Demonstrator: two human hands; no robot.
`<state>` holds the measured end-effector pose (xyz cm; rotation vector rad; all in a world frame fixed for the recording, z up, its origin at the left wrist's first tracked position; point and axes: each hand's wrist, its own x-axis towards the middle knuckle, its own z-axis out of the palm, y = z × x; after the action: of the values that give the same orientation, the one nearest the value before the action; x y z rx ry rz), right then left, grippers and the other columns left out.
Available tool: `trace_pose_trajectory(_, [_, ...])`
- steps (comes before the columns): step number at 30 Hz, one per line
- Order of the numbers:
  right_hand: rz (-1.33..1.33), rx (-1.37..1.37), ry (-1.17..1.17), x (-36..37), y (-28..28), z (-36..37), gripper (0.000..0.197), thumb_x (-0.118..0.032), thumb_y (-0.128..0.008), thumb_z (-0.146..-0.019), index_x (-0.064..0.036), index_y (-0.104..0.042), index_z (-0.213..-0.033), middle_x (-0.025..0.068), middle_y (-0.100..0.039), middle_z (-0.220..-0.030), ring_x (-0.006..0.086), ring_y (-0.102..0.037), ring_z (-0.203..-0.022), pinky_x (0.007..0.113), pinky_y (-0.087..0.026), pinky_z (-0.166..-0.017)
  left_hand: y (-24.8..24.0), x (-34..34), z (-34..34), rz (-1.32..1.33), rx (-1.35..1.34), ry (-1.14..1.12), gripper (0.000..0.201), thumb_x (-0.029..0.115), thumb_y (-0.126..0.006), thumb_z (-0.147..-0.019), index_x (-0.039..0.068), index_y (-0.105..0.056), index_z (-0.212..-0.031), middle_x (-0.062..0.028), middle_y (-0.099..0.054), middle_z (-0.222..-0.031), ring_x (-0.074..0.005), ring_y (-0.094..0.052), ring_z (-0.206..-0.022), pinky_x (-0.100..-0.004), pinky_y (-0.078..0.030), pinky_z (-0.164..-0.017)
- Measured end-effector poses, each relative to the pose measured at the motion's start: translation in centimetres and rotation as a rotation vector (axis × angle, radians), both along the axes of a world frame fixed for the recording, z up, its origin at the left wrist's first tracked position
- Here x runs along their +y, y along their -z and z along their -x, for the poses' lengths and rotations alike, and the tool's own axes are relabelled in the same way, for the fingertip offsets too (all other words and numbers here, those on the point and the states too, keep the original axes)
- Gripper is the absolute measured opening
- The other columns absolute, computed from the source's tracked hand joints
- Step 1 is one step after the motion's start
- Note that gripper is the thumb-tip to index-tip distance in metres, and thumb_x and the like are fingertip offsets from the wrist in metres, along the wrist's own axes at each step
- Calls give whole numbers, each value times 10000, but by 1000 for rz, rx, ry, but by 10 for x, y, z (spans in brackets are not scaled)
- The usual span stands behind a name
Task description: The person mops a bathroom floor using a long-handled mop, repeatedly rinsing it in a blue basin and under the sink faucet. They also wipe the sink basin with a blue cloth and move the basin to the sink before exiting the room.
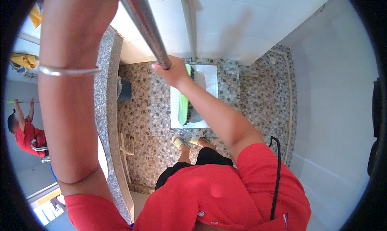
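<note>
My right hand [174, 72], with its arm stretched forward, wraps round the metal handle [143, 25] of a broom. A long light-green broom head [184, 110] with dark bristles shows below that hand, partly behind my forearm. It overlaps a white squat toilet [174, 94] set in the floor; whether it touches cannot be told. My left arm, with a silvery bangle [68, 71], rises past the upper edge beside the handle. The left hand's fingers are cut off there, but a small reflection [24, 110] on the left shows both hands on the handle.
A speckled stone counter [105, 89] runs along the left, with a dark bin [125, 89] beside it. Pebble-patterned floor [262, 106] surrounds the toilet. A pale pipe [188, 25] runs down the white front wall. My feet in pale slippers [181, 143] stand just behind the toilet.
</note>
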<state>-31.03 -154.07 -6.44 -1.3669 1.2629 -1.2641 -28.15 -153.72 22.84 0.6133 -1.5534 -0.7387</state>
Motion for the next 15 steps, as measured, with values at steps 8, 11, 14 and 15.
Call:
trace_pose_trajectory(8, [-215, -95, 8, 2, 61, -26, 232, -253, -685, -794, -36, -604, -781, 34, -583, -666, 130, -541, -637, 310, -438, -624, 69, -14, -18, -345, -358, 114, 189, 205, -576, -899, 86, -451, -821, 20, -396, -617, -86, -385, -546, -239, -356, -548])
trace_pose_trajectory(11, [-58, -130, -9, 8, 78, -23, 228, -228, -669, -789, -26, -567, -765, 95, -545, -623, 219, -531, -596, 363, -414, -587, 80, -20, -26, -303, -164, 471, 237, 216, -657, -860, 72, -471, -830, 14, -462, -629, -72, -448, -565, -231, -382, -546])
trace_pose_trajectory(14, [-105, -36, 6, 21, 76, -20, 244, -226, -679, -797, -6, -591, -854, 112, -588, -713, 200, -550, -659, 342, -435, -632, 72, -15, -32, -259, -177, 636, 262, 221, -626, -882, 85, -410, -820, 14, -410, -613, -77, -408, -543, -238, -362, -531])
trace_pose_trajectory(15, [-105, -20, 42, 28, 72, -20, 241, -224, -677, -798, -6, -593, -858, 119, -592, -723, 209, -550, -661, 345, -436, -635, 68, -10, -34, -275, -191, 654, 273, 226, -618, -888, 90, -393, -815, 12, -397, -609, -79, -397, -537, -239, -357, -527])
